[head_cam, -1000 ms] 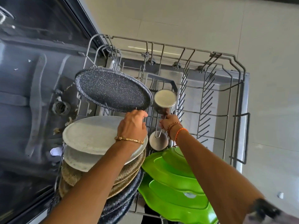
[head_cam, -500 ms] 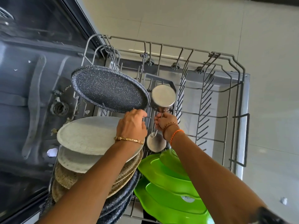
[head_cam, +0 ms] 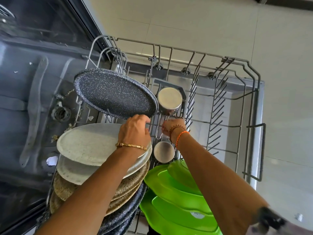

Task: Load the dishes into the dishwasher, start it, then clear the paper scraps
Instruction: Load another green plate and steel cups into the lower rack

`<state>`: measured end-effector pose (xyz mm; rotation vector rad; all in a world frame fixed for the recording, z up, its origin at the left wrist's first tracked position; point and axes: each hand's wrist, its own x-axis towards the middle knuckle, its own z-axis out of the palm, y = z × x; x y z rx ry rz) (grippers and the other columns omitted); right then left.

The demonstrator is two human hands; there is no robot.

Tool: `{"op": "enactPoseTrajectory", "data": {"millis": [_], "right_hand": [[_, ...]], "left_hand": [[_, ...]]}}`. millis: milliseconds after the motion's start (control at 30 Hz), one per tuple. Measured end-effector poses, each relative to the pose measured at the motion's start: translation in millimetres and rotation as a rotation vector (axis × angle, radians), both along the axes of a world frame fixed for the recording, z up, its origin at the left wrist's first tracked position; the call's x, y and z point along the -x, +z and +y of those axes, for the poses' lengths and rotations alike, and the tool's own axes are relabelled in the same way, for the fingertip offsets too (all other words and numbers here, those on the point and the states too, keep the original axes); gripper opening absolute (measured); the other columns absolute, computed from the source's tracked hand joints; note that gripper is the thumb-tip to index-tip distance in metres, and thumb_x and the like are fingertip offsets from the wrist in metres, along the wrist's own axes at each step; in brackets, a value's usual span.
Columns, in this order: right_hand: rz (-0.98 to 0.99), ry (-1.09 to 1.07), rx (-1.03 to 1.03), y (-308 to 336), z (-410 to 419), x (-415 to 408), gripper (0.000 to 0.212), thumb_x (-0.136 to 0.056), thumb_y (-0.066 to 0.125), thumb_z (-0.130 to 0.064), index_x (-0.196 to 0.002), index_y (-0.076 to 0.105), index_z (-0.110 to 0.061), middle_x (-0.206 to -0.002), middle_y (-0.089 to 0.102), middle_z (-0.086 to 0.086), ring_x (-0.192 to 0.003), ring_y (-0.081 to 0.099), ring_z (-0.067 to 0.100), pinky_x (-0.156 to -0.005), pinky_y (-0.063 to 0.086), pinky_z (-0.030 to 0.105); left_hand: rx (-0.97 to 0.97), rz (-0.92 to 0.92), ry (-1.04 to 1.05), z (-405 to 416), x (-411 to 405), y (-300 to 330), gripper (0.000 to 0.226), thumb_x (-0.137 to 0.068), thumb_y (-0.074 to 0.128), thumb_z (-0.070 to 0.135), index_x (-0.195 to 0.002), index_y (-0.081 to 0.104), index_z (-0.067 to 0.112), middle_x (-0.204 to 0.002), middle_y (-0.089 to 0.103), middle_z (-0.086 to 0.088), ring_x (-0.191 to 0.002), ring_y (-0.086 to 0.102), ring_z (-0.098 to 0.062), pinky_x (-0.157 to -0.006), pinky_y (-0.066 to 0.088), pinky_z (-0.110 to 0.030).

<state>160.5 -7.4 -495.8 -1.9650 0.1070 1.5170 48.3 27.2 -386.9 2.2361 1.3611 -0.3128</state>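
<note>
Little has shifted since a second ago: both hands stay low in the pulled-out dishwasher rack (head_cam: pixel 252 78), and the steel cup (head_cam: pixel 169 101) has tipped between frames, its flat round face now pale and turned up toward the camera again.

Left hand (head_cam: pixel 134 131) reaches in over the white plates (head_cam: pixel 88 143), fingers curled down at the lower rim of the dark speckled plate (head_cam: pixel 115 94), touching or pinching that edge; the fingertips are tucked under, so which of the two I cannot tell. That speckled plate stands tilted in the back-left tines, leaning toward the open dishwasher door side.

Right hand (head_cam: pixel 172 127) is curled too, pinching the thin wire handle (head_cam: pixel 160 131) that runs from the steel cup down toward the wrist. The cup sits just beside the speckled plate's right rim, in the middle lane of the rack.

Below the right wrist a second small steel cup (head_cam: pixel 164 151) lies in the same lane. Nearer the camera, green plastic dishes (head_cam: pixel 179 197) are stacked overlapping on the right, and on the left the white plates lean over brown speckled plates (head_cam: pixel 128 187) and more dark ones (head_cam: pixel 122 216). A gold bracelet (head_cam: pixel 131 145) sits on the left wrist, orange thread bands (head_cam: pixel 180 135) on the right. Right side of the rack shows bare tines over the pale floor (head_cam: pixel 220 22).
</note>
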Motion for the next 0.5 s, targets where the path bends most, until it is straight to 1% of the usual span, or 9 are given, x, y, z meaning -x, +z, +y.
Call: {"op": "enactPoseTrajectory", "data": {"millis": [33,67,100,133,200,300,367,433,500], "right_hand": [[-0.019,0.015,0.007,0,-2,0,0.021,-0.089,0.055,-0.010,-0.108,0.059,-0.005,-0.100,0.049,0.010,-0.091,0.049,0.022,-0.093,0.046,0.038],[-0.056,0.031,0.028,-2,-4,1,0.029,-0.088,0.058,-0.014,-0.113,0.061,-0.001,-0.095,0.052,0.010,-0.089,0.050,0.022,-0.093,0.047,0.038],[-0.123,0.062,0.048,1,-5,0,0.031,-0.086,0.060,-0.018,-0.111,0.064,-0.001,-0.090,0.055,0.009,-0.085,0.052,0.021,-0.092,0.047,0.037],[-0.187,0.102,0.065,1,-6,0,0.029,-0.086,0.062,-0.021,-0.107,0.067,-0.003,-0.086,0.057,0.008,-0.083,0.052,0.020,-0.093,0.048,0.037],[-0.245,0.131,0.069,10,-10,0,0.025,-0.086,0.063,-0.022,-0.103,0.068,-0.005,-0.086,0.057,0.006,-0.083,0.052,0.019,-0.094,0.048,0.035],[-0.243,0.206,0.053,34,-16,-1,0.012,-0.086,0.061,-0.021,-0.082,0.065,-0.010,-0.086,0.058,0.009,-0.082,0.052,0.020,-0.090,0.048,0.035],[-0.258,0.229,0.016,55,-20,-1,0.015,-0.086,0.061,-0.025,-0.078,0.063,-0.011,-0.081,0.058,0.010,-0.079,0.054,0.022,-0.085,0.050,0.036],[-0.311,0.191,-0.067,82,-24,-3,0.024,-0.085,0.061,-0.029,-0.067,0.059,-0.013,-0.071,0.057,0.006,-0.073,0.055,0.021,-0.075,0.051,0.033],[-0.426,0.116,-0.190,121,-29,-6,0.033,-0.087,0.059,-0.031,-0.059,0.047,-0.019,-0.060,0.051,-0.002,-0.061,0.049,0.014,-0.058,0.044,0.021]], "left_hand": [[-0.006,-0.004,0.003,0,1,1,0.032,-0.092,0.048,0.011,-0.123,0.053,0.013,-0.123,0.055,-0.006,-0.115,0.048,-0.022,-0.093,0.039,-0.033],[-0.014,-0.006,-0.001,0,2,1,0.032,-0.092,0.048,0.011,-0.123,0.053,0.013,-0.123,0.055,-0.006,-0.115,0.048,-0.022,-0.093,0.040,-0.033],[-0.019,-0.002,-0.007,-1,2,2,0.032,-0.091,0.048,0.011,-0.123,0.053,0.013,-0.123,0.055,-0.006,-0.115,0.048,-0.022,-0.093,0.040,-0.033],[-0.025,0.001,-0.011,-1,3,3,0.032,-0.091,0.048,0.011,-0.123,0.053,0.014,-0.124,0.055,-0.006,-0.115,0.048,-0.022,-0.093,0.040,-0.033],[-0.038,0.000,-0.009,-4,4,7,0.032,-0.091,0.048,0.011,-0.123,0.053,0.013,-0.124,0.055,-0.007,-0.115,0.049,-0.023,-0.093,0.040,-0.034],[-0.069,-0.001,0.006,-12,3,16,0.031,-0.091,0.048,0.011,-0.122,0.054,0.013,-0.123,0.056,-0.008,-0.115,0.048,-0.023,-0.094,0.041,-0.035],[-0.094,-0.013,0.029,-19,2,28,0.029,-0.092,0.048,0.012,-0.120,0.055,0.014,-0.122,0.057,-0.007,-0.114,0.049,-0.024,-0.094,0.040,-0.036],[-0.133,-0.031,0.048,-27,1,42,0.025,-0.093,0.046,0.015,-0.116,0.057,0.014,-0.119,0.058,-0.006,-0.112,0.049,-0.024,-0.091,0.038,-0.035],[-0.183,-0.088,0.079,-37,2,62,0.019,-0.093,0.046,0.012,-0.105,0.060,0.010,-0.113,0.058,-0.008,-0.107,0.050,-0.025,-0.085,0.038,-0.032]]}}
